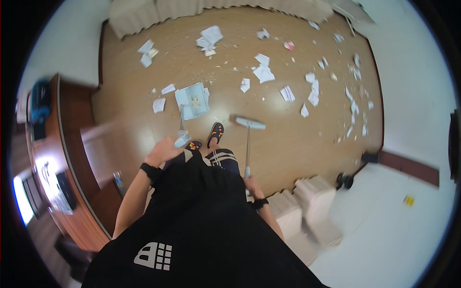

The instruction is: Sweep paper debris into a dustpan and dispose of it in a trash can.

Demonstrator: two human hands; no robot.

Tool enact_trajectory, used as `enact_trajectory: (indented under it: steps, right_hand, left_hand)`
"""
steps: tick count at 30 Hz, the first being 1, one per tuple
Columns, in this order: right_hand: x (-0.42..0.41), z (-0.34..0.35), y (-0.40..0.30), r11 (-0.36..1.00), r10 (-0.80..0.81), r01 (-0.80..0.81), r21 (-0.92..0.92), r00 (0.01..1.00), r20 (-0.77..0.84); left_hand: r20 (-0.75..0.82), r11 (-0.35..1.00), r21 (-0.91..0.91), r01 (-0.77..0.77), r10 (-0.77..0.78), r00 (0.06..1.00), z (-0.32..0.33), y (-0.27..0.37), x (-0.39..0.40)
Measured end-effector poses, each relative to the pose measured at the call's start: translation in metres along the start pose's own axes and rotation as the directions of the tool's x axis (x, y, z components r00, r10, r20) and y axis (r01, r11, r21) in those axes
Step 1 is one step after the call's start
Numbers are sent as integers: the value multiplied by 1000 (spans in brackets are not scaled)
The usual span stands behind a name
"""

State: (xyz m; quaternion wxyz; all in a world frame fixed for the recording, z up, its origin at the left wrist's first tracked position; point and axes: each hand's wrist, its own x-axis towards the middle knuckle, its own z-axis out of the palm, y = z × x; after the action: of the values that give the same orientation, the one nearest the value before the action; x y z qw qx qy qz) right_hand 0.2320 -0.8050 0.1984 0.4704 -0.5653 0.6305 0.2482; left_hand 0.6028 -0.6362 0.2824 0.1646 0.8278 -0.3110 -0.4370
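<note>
My left hand point(162, 150) grips the handle of a long-handled dustpan point(181, 100), whose light blue pan rests on the wooden floor ahead of my feet. A printed paper scrap point(195, 101) lies in the pan, and white paper sticks out at its right side. In my right hand point(253, 186) is the pole of a broom point(251, 123). Its pale blue head with dark bristles is at the floor, right of my shoes, slightly blurred. White paper pieces point(159, 105) lie left of the dustpan, and another paper piece point(245, 85) is beyond the broom.
Torn papers point(264, 73) and small crumbs are strewn across the floor point(288, 144). A wooden desk point(68, 154) stands at left. Cloth-covered chairs point(315, 194) are behind me on the right, near a dark wheel-like object point(344, 180). Draped furniture point(180, 9) lines the far side.
</note>
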Motion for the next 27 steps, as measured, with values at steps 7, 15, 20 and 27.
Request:
enact_trajectory:
  steps: [7, 15, 20, 27]
  right_hand:
    - [145, -110, -100, 923, -366, 274, 271, 844, 392]
    - [307, -104, -287, 848, -376, 438, -299, 894, 245]
    - [266, -31, -327, 572, -530, 560, -599, 810, 251]
    - [260, -18, -270, 434, -535, 455, -778, 825, 184]
  left_hand:
    - [-222, 918, -301, 260, -332, 917, 49, -9, -24]
    - [-296, 795, -307, 523, -602, 741, 122, 2, 2]
    - [-265, 631, -509, 585, -762, 591, 118, 6, -12]
    - [-291, 672, -449, 589, -733, 615, 135, -11, -33]
